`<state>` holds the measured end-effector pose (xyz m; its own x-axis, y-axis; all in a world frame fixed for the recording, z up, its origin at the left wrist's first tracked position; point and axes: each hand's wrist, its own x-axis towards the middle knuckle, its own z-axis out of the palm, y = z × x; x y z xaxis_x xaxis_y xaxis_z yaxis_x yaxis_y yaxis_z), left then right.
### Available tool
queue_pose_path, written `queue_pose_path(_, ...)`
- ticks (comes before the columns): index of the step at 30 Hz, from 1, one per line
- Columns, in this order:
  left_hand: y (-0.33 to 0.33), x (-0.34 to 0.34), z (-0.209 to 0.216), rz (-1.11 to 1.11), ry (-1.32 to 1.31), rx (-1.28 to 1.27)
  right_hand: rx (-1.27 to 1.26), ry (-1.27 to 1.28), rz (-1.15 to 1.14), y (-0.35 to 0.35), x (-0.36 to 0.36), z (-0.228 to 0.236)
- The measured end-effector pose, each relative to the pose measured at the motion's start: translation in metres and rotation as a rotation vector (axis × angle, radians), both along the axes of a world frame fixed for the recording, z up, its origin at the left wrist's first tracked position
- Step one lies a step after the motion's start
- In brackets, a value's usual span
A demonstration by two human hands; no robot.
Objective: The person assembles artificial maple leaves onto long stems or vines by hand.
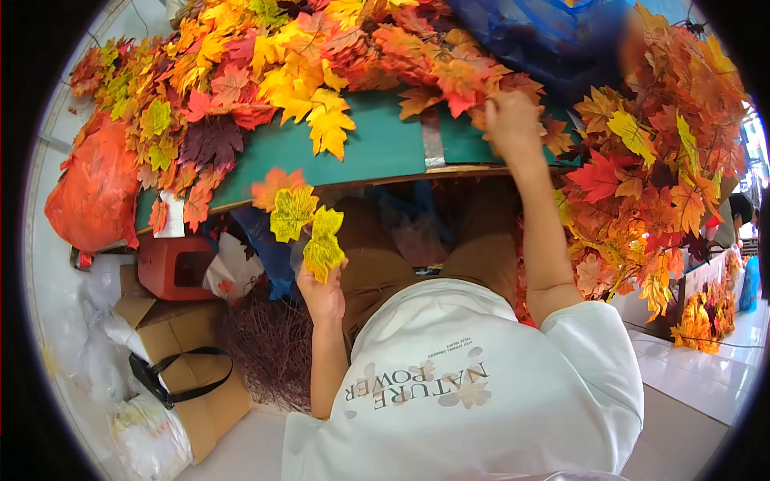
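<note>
Leaves (309,228) (yellow, fake) sit pinched in the left hand (321,293) at seven o'clock; right hand (512,120), grip closed on the leaf pile (265,64), rests at one o'clock on the green surface (377,148) above white floor (698,377).

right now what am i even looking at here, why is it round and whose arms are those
There is no machine here: a person works with two bare hands, and a wide fisheye camera worn on their head looks down, so the picture is round and straight edges bend. The white T-shirt at the bottom is the person's own. Their left hand is closed on a small bunch of yellow-green fake leaves. Their right hand reaches up into the heap of orange, red and yellow maple leaves on the green tabletop; its grip is hidden among them. More leaf garlands hang on the right. Below left sit an orange plastic bag, a cardboard box and brown twigs.
</note>
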<state>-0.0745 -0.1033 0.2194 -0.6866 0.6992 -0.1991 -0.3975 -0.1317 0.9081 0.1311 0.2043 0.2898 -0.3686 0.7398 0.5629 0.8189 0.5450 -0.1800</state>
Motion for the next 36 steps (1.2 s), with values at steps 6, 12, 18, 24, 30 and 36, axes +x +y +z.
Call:
queue_pose_path(6,0.011,0.002,0.011,-0.113,-0.296,0.227,-0.342,0.436,-0.049,0.012,0.023,0.030)
queue_pose_path(12,0.028,0.011,0.014,-0.170,-0.401,0.319,-0.963,1.746,0.566,-0.013,-0.006,0.006)
queue_pose_path(18,0.050,0.024,0.025,-0.238,-0.405,0.342,-1.168,1.443,0.395,-0.128,-0.075,-0.017)
queue_pose_path(24,0.058,0.019,0.015,-0.164,-0.366,0.362,-0.788,0.910,0.759,-0.161,-0.086,-0.041)
queue_pose_path(30,0.052,0.016,0.014,-0.122,-0.372,0.336,-0.962,0.995,0.538,-0.153,-0.084,-0.046)
queue_pose_path(36,0.048,0.023,0.004,-0.082,-0.315,0.272,-1.342,1.501,0.428,-0.149,-0.086,-0.044)
